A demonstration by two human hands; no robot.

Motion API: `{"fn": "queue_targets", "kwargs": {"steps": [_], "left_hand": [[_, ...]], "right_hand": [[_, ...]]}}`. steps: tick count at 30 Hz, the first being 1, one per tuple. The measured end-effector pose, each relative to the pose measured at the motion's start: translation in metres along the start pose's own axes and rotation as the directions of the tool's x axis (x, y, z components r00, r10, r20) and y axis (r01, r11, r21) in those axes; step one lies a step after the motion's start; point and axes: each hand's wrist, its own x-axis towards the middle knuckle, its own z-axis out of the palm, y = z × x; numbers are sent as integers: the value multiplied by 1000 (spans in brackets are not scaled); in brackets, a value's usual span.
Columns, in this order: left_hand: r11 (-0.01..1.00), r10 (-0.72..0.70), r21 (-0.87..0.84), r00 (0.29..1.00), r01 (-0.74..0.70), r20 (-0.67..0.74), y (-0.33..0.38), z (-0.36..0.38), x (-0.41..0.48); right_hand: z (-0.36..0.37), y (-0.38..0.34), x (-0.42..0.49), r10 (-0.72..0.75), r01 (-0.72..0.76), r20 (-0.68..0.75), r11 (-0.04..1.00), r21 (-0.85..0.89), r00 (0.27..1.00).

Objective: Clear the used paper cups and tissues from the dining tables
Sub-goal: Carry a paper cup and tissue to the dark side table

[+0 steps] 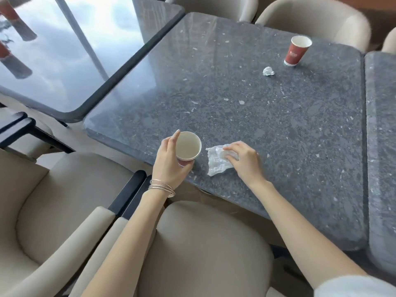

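Near the table (278,125) edge, the left grip (171,163) wraps around a paper cup (188,146), and the right grip (244,161) pinches a white tissue (216,166) lying beside it.

Near cup (188,146) left of flat tissue (216,161) at table (235,103) edge; far cup (296,50) beside balled tissue (268,71), far right

A dark speckled stone table (235,116) stands between a glossy table (64,61) on its left and a matching stone table (383,146) on its right. Near its far right corner a red paper cup (296,51) stands upright, with a crumpled tissue ball (268,71) just beside it. By the near edge lies a spread tissue (216,163) under the bent fingers of the right hand (244,161). At the near left corner the left hand (169,163) grips a second cup (188,146); whether its base touches the top cannot be told.
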Motion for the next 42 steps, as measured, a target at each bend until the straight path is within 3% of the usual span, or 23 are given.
{"fn": "queue_targets", "kwargs": {"steps": [8, 14, 20, 25, 37, 42], "left_hand": [[997, 32, -68, 997, -28, 68, -13, -10, 3], [995, 105, -18, 986, -103, 127, -16, -28, 10], [995, 103, -3, 978, -104, 184, -12, -28, 15], [995, 101, -3, 971, -103, 217, -6, -30, 8], [991, 134, -34, 959, -130, 250, 5, -28, -12], [993, 116, -65, 961, -103, 250, 10, -22, -14]], "right_hand": [[20, 0, -14, 82, -78, 18, 986, -149, 996], [28, -1, -15, 169, -145, 117, 972, -185, 979], [31, -3, -23, 68, -65, 11, 979, -195, 998], [25, -3, -29, -10, 17, 33, 980, -196, 999], [18, 12, -47, 77, -73, 37, 993, -96, 996], [16, 17, -54, -89, 96, 61, 987, -127, 994]]}}
